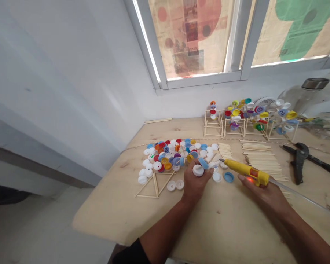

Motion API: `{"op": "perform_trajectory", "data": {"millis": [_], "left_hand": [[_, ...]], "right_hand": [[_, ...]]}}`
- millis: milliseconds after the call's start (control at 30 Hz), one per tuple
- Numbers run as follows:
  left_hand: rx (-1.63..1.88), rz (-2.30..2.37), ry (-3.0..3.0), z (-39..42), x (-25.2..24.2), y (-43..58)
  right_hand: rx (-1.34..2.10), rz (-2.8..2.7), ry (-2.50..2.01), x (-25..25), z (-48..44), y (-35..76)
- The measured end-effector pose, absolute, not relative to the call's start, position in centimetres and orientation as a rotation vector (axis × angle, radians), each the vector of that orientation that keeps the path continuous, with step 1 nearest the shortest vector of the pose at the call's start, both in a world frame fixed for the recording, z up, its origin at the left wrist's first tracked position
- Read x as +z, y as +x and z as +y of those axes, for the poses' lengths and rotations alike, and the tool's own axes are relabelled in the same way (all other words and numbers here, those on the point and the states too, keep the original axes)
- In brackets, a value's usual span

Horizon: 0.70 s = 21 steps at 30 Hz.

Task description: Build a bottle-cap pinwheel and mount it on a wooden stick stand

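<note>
Left hand (194,186) is pinching a bottle-cap assembly (198,170), white and light-blue caps on sticks, above the surface (222,227). Right hand (268,196) is wrapped around a yellow glue gun (240,168), nozzle directed at the assembly; contact cannot be determined. Loose caps (167,166) lie beyond the left hand; sticks (260,157) lie beyond the glue gun, near black pliers (297,165).

Left grip (195,183): curled, clasping; left forearm (163,227) bare, slanting up rightward. Right grip (268,196): curled, clasping; right forearm (305,231) bare, slanting up leftward.
</note>
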<state>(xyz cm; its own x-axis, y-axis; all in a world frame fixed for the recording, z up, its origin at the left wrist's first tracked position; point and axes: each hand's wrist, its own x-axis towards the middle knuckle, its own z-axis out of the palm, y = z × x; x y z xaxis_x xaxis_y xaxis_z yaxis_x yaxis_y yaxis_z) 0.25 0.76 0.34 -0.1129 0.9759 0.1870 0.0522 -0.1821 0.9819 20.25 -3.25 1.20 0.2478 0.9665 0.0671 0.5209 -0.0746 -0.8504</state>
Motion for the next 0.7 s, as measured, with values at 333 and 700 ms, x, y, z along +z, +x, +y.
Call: {"op": "perform_trajectory", "data": {"millis": [333,700], "left_hand": [[1.455,1.171,1.229,1.01,0.43,0.22],[1.520,1.126,1.088,1.07,0.15,0.52]], "right_hand": [[0.692,-1.446,-1.736,1.33,-3.45,20.38],[0.674,-1.452,-1.738,1.81,-3.22,20.52]]}}
